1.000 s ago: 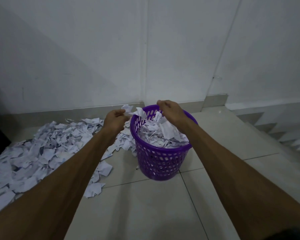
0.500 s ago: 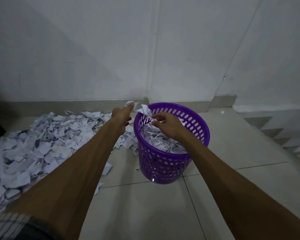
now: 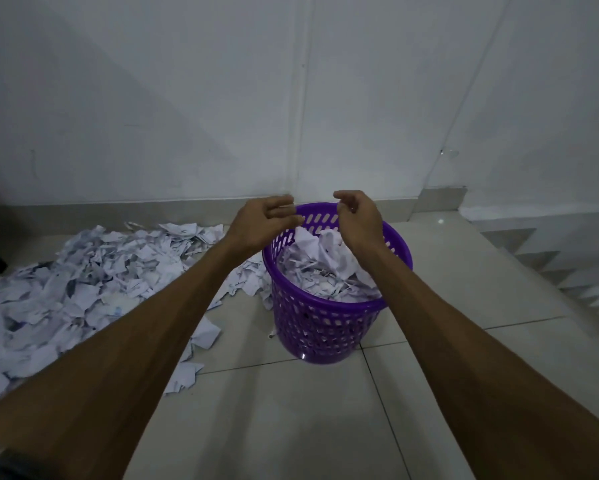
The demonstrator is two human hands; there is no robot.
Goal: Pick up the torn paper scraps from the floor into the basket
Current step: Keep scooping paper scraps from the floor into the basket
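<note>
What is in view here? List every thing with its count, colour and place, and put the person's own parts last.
basket: one, purple, slotted sides, standing on the floor just right of centre, near the wall.
scraps in the basket: many, white, heaped up to about the rim.
scraps on the floor: a large pile, too many to count, white with some dark print, spread left of the basket up to its base.
floor: pale tiles with thin dark joints.
wall: white, behind the basket, with a grey skirting along its foot.
steps: several, pale, going down at the right edge.
left hand: one, bare, fingers loosely spread, empty, above the basket's left rim.
right hand: one, bare, fingers curled, empty, above the basket.
</note>
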